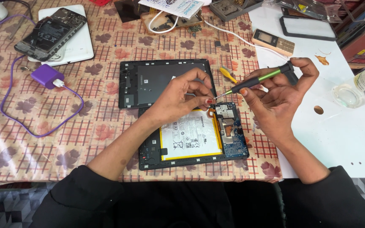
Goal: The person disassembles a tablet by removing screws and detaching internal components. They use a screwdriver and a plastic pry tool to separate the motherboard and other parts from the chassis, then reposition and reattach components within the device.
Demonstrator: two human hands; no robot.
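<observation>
An opened tablet (pixel 191 139) lies in front of me, its white battery and blue circuit board (pixel 231 131) exposed. Behind it rests the removed dark back cover (pixel 148 82). My right hand (pixel 279 95) grips a green-and-black screwdriver (pixel 258 79), tip pointing down-left over the board's upper edge. My left hand (pixel 180 95) hovers above the tablet's top edge, thumb and forefinger pinched together right at the screwdriver's tip. Whether a tiny screw sits between those fingers is too small to tell.
A purple charger (pixel 47 76) with its cable loops at left. A dismantled phone (pixel 51 31) lies on a white tablet at back left. A small yellow tool (pixel 228 75), a gold keypad phone (pixel 273 42), a black phone (pixel 307 27) and a clear bottle (pixel 360 86) are at right.
</observation>
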